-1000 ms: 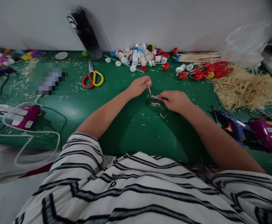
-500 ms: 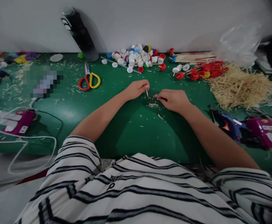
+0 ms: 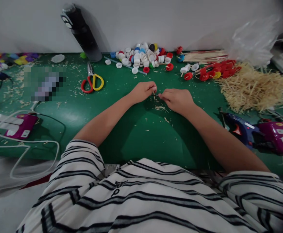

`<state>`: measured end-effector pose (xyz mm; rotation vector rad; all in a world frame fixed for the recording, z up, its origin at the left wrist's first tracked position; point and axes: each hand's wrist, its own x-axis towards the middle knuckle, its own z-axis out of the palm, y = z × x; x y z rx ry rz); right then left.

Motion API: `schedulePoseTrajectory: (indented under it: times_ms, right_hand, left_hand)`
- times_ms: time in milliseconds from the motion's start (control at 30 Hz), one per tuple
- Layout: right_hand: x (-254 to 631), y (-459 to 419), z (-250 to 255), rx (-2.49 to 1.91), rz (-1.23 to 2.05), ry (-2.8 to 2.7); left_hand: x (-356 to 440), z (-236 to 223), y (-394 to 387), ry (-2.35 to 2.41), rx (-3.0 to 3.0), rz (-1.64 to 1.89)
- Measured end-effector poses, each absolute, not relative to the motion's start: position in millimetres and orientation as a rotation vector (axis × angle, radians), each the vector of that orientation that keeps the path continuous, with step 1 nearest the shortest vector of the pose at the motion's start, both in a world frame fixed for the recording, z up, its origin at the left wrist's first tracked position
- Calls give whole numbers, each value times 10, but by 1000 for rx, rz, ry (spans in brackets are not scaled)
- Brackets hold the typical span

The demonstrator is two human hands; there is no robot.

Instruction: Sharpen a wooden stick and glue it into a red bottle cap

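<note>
Pinched in the fingers of my left hand [image 3: 143,91] is a short, thin wooden stick [image 3: 154,97], its pale lower end pointing down. My right hand [image 3: 179,99] is closed around a small, thin blade [image 3: 157,94], mostly hidden by the fingers, that points left at the stick. Blade and stick look to be touching, though the contact is too small to be sure. Just below them, a little heap of wood shavings [image 3: 159,107] lies on the green table [image 3: 141,142].
Scissors [image 3: 92,81] lie at left, near a black bottle [image 3: 85,35]. Bottle caps [image 3: 141,58] are piled at the back. Red caps on sticks [image 3: 209,72], a large shavings pile [image 3: 255,87] and a blue glue gun [image 3: 240,129] are at right. A white cable [image 3: 44,142] loops at left.
My right hand has moved slightly up and left, bringing the blade up along the stick. My left hand stays almost where it was, still holding the stick.
</note>
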<state>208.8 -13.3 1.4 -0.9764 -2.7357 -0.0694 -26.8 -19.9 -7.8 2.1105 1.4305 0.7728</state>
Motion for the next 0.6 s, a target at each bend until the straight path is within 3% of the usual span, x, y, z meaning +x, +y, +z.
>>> schedulePoseTrajectory:
  times_ms: [600]
  right_hand:
    - [2198,-171,-57,-953,-37,-2722]
  left_hand:
    - [-228,-102,-248,1409,2228,752]
